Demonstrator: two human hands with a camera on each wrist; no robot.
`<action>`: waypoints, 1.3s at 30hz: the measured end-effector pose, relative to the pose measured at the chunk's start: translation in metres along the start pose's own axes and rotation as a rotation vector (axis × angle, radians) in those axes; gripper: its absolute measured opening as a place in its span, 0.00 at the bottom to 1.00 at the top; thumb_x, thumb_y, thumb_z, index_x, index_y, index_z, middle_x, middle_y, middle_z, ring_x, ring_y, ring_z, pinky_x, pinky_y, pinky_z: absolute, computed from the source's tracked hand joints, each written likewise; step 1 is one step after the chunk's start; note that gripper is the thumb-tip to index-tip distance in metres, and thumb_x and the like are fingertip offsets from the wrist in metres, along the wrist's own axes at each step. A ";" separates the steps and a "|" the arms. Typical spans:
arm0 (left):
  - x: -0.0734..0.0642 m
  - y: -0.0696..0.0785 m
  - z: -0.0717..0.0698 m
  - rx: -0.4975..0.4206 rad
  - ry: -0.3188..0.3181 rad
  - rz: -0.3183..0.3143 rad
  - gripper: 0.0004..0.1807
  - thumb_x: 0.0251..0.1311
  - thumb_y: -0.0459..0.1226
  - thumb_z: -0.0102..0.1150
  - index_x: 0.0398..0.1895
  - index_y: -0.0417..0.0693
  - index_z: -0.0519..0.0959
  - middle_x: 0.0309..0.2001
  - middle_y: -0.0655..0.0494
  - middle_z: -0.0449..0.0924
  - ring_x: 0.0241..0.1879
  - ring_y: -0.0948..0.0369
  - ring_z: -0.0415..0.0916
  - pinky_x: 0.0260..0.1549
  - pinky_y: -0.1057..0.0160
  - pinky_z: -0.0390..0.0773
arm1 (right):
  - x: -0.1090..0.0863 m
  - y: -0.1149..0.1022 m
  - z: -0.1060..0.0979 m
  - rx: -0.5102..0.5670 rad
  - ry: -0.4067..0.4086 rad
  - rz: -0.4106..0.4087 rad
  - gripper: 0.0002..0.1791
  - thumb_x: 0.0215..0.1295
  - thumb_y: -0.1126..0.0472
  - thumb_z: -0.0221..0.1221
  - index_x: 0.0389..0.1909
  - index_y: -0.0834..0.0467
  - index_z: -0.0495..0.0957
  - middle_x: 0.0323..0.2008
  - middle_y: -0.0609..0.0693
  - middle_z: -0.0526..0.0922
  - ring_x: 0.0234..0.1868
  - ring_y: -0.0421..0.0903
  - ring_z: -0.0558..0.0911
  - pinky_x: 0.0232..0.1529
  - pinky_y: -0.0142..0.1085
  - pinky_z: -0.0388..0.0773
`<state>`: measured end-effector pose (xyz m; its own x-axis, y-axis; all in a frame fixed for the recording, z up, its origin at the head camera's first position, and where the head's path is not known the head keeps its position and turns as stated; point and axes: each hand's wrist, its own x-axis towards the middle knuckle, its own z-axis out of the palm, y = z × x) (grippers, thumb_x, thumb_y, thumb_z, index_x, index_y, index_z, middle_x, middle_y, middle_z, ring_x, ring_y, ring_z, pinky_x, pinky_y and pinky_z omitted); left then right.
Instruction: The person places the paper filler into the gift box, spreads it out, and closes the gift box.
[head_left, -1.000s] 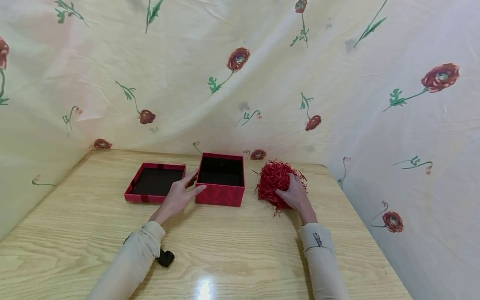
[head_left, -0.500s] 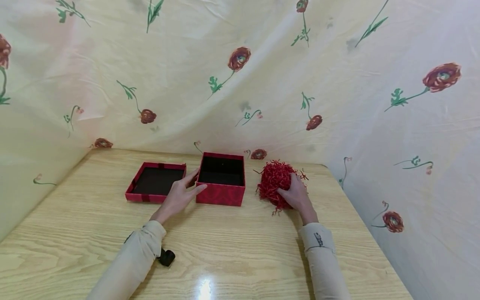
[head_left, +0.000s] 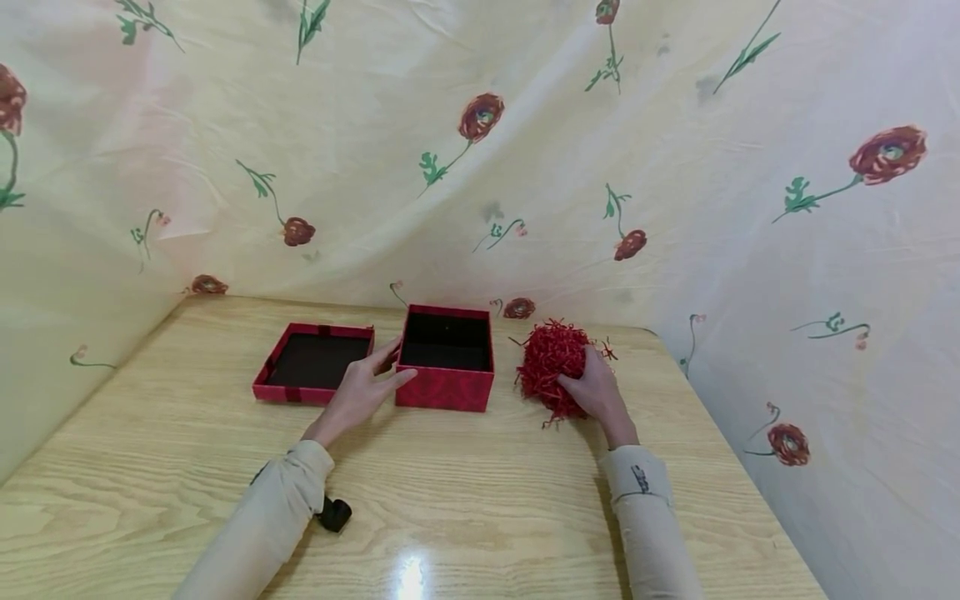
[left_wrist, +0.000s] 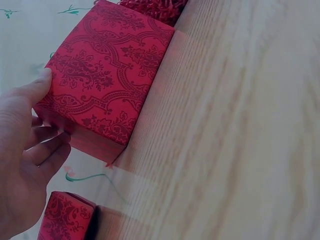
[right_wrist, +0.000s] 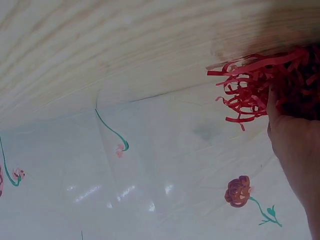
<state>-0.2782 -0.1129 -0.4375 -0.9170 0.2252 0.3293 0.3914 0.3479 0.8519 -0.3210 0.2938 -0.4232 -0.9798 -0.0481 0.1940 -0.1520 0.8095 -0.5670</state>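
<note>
Can see left hand [head_left: 362, 393] pinching red box [head_left: 444, 389] on table [head_left: 465, 492] between thumb and bent fingers, right hand [head_left: 597, 388] gripping red shreds [head_left: 549, 358] right of box, but can't make out right fingertips, buried, or black object [head_left: 336, 515] partly under sleeve [head_left: 258, 523].

In the head view we cannot see where the fingers of the right hand [head_left: 594, 390] end, sunk among red paper shreds [head_left: 549, 358] by the far right corner of the table [head_left: 480, 492]; the right wrist view crops hand and shreds. The left hand [head_left: 362, 393] hides 1 corner of the lid [head_left: 311, 362], towards the far edge, and we cannot make out all its fingertips beside the box [head_left: 446, 390]. We cannot identify the black object [head_left: 337, 515], partly covered by the left sleeve [head_left: 258, 521]. We find the marking [head_left: 640, 478] on the right cuff too small to read.
</note>
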 end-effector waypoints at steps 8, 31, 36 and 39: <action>0.000 -0.001 -0.001 0.006 -0.003 0.001 0.40 0.71 0.45 0.65 0.81 0.45 0.61 0.78 0.40 0.58 0.76 0.42 0.57 0.67 0.38 0.65 | -0.001 0.001 -0.003 0.048 0.019 -0.025 0.39 0.67 0.61 0.64 0.72 0.72 0.58 0.65 0.72 0.69 0.67 0.70 0.69 0.66 0.64 0.66; 0.000 -0.002 0.000 0.020 0.002 0.020 0.40 0.72 0.46 0.64 0.81 0.43 0.61 0.77 0.38 0.59 0.76 0.40 0.56 0.67 0.37 0.64 | -0.004 -0.012 -0.020 0.195 0.079 0.001 0.35 0.69 0.61 0.63 0.70 0.69 0.61 0.65 0.71 0.71 0.67 0.67 0.71 0.66 0.62 0.69; 0.001 -0.001 -0.001 0.018 0.005 0.020 0.40 0.71 0.45 0.65 0.80 0.43 0.61 0.77 0.38 0.59 0.76 0.41 0.57 0.67 0.38 0.65 | -0.002 -0.021 -0.022 0.228 0.095 -0.004 0.33 0.68 0.61 0.64 0.68 0.69 0.62 0.64 0.70 0.72 0.65 0.66 0.73 0.65 0.61 0.70; 0.001 -0.001 0.000 0.020 0.005 0.023 0.40 0.71 0.44 0.65 0.80 0.43 0.61 0.77 0.38 0.59 0.76 0.41 0.57 0.67 0.39 0.65 | -0.002 -0.026 -0.024 0.244 0.100 -0.010 0.33 0.68 0.61 0.64 0.68 0.68 0.63 0.63 0.70 0.73 0.65 0.66 0.73 0.64 0.61 0.71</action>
<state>-0.2791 -0.1133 -0.4375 -0.9082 0.2285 0.3505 0.4135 0.3611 0.8358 -0.3123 0.2863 -0.3896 -0.9623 0.0119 0.2717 -0.2007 0.6435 -0.7387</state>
